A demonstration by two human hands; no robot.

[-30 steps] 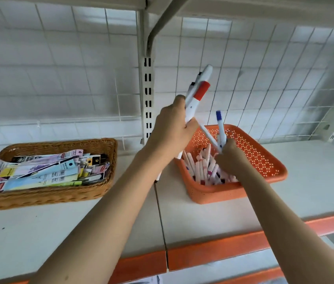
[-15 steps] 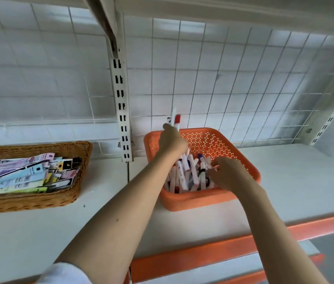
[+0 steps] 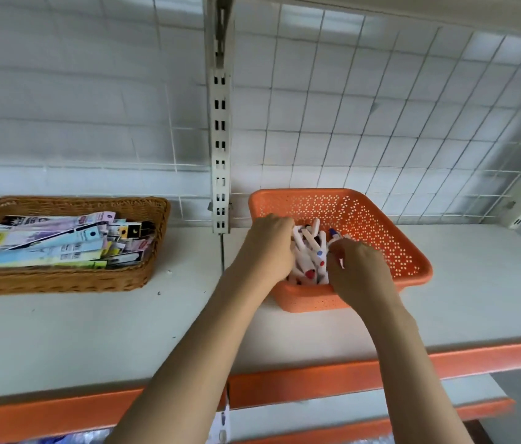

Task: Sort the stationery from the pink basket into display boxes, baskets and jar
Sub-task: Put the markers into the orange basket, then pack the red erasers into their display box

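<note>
An orange perforated basket (image 3: 377, 225) stands on the white shelf, holding several white markers (image 3: 308, 251) with red and blue caps. Both of my hands are down inside it. My left hand (image 3: 267, 248) lies at the left of the pile, its fingers curled round a few white markers. At the right of the pile, my right hand (image 3: 360, 272) has its fingers curled over the markers, and a blue-capped marker (image 3: 333, 233) sits at its fingertips. My hands hide much of the pile.
A wicker basket (image 3: 60, 280) full of flat packaged stationery sits at the left of the white shelf (image 3: 60, 341). A slotted metal upright (image 3: 220, 149) and a wire grid back the shelf. The shelf's front edge is orange, with a lower shelf beneath.
My left hand has brought its raised markers down into the orange basket. My right hand has also sunk into the pile. The camera has shifted, so the basket sits more to the right.
</note>
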